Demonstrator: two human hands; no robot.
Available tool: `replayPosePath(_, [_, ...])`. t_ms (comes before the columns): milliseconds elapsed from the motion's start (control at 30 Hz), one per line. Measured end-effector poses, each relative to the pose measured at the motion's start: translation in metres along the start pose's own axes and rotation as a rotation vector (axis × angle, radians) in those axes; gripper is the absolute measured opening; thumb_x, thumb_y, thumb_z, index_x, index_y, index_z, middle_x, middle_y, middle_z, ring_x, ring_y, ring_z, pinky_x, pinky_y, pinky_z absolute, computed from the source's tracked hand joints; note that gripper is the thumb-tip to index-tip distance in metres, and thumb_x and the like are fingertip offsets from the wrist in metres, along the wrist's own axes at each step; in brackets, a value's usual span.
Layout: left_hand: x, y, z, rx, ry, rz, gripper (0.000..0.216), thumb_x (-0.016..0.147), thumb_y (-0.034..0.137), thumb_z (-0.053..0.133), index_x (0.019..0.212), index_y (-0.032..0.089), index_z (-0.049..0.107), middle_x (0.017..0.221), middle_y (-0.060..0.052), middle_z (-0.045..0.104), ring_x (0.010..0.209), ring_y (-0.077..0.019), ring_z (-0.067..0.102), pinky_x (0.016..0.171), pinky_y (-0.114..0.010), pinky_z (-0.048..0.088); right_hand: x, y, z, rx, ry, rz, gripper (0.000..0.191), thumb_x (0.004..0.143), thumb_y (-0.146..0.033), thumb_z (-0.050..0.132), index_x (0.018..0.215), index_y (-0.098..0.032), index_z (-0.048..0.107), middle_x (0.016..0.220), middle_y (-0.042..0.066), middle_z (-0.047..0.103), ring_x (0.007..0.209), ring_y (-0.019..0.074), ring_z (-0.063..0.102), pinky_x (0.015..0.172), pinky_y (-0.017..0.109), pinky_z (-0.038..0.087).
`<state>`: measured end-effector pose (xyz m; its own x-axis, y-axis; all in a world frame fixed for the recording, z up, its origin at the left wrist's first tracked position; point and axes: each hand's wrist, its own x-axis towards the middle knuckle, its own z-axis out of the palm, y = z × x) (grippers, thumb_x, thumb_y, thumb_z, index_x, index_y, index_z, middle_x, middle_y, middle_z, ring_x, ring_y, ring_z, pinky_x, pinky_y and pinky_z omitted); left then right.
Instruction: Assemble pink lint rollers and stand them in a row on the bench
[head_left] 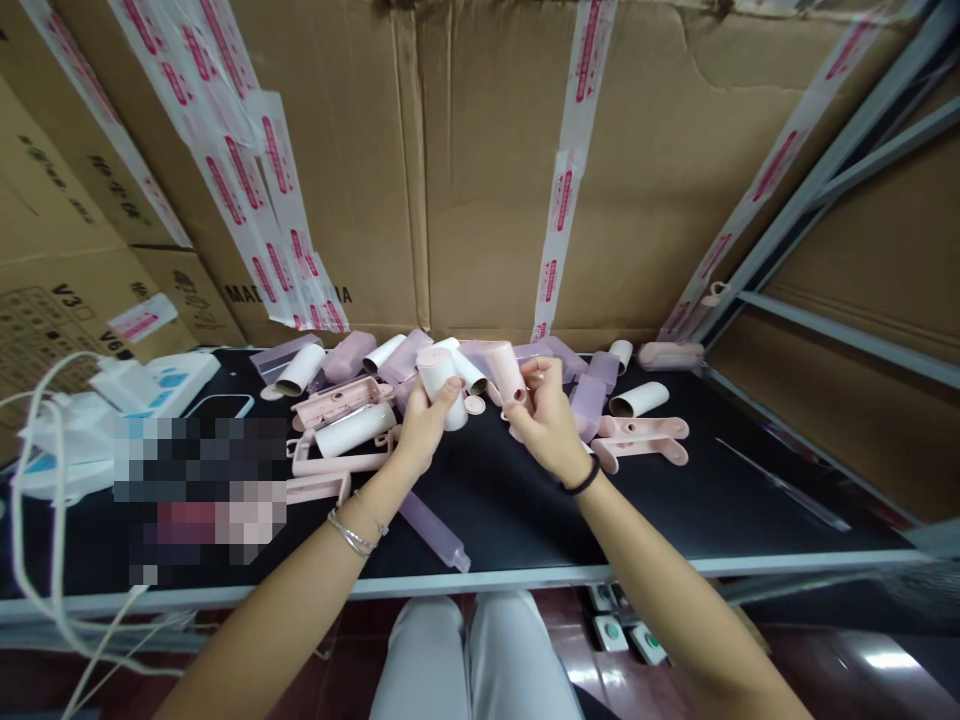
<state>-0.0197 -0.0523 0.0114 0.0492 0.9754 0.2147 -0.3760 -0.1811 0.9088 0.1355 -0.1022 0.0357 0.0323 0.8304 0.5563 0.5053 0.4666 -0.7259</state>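
Observation:
My left hand (431, 425) is wrapped round a white tube (442, 385) with a pale pink cap on its upper end. To its right, my right hand (549, 415) grips a pink plastic cylinder (504, 370) with a small hole near its lower end. The two pieces are held up apart from each other over the black tabletop. Behind them lie several white tubes (300, 368) and translucent purple bottles (352, 355). Pink frame-like plastic parts (341, 460) lie by my left wrist, and more pink brackets (643, 440) are right of my right hand.
A purple bottle (435, 530) lies near the table's front edge (525, 577). At left are a white power strip (180, 380), loose white cables (22, 540) and a phone (221, 406). A thin clear stick (784, 485) lies at right. Cardboard (487, 180) walls the back; a metal frame (817, 190) stands right.

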Motion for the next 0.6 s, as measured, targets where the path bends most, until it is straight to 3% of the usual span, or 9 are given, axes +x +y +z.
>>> replayPosePath(100, [-0.006, -0.001, 0.003, 0.090, -0.087, 0.004, 0.040, 0.072, 0.042, 0.071, 0.103, 0.019, 0.062, 0.092, -0.005, 0.068, 0.083, -0.0179, 0.063, 0.075, -0.026, 0.048, 0.000, -0.001, 0.005, 0.333, -0.074, 0.023, 0.032, 0.085, -0.038, 0.051, 0.109, -0.023, 0.037, 0.077, -0.002, 0.053, 0.060, 0.0126, 0.048, 0.057, 0.027, 0.042])
replayPosePath(267, [-0.015, 0.005, 0.006, 0.195, -0.228, 0.134, 0.041, 0.075, 0.035, 0.070, 0.112, 0.020, 0.062, 0.110, -0.006, 0.065, 0.106, -0.0203, 0.058, 0.092, -0.025, 0.041, -0.001, 0.006, 0.018, 0.557, -0.114, 0.190, 0.028, 0.087, -0.047, 0.049, 0.102, -0.024, 0.044, 0.071, -0.004, 0.047, 0.050, 0.0090, 0.042, 0.044, 0.022, 0.037])
replayPosePath(433, [-0.014, 0.002, 0.002, 0.297, -0.186, 0.167, 0.036, 0.080, 0.038, 0.064, 0.111, 0.019, 0.061, 0.104, -0.005, 0.066, 0.101, -0.0206, 0.059, 0.087, -0.025, 0.044, -0.003, 0.013, 0.026, 0.494, -0.110, 0.278, 0.037, 0.088, -0.056, 0.043, 0.104, -0.024, 0.048, 0.072, -0.002, 0.050, 0.056, 0.0115, 0.049, 0.047, 0.024, 0.046])
replayPosePath(600, [-0.010, -0.002, -0.003, 0.337, -0.140, 0.141, 0.040, 0.073, 0.039, 0.071, 0.107, 0.020, 0.061, 0.091, -0.004, 0.066, 0.084, -0.0198, 0.061, 0.074, -0.024, 0.046, -0.007, 0.013, 0.031, 0.350, -0.123, 0.169, 0.044, 0.091, -0.060, 0.031, 0.100, -0.022, 0.051, 0.067, 0.000, 0.049, 0.055, 0.0125, 0.048, 0.046, 0.024, 0.046])
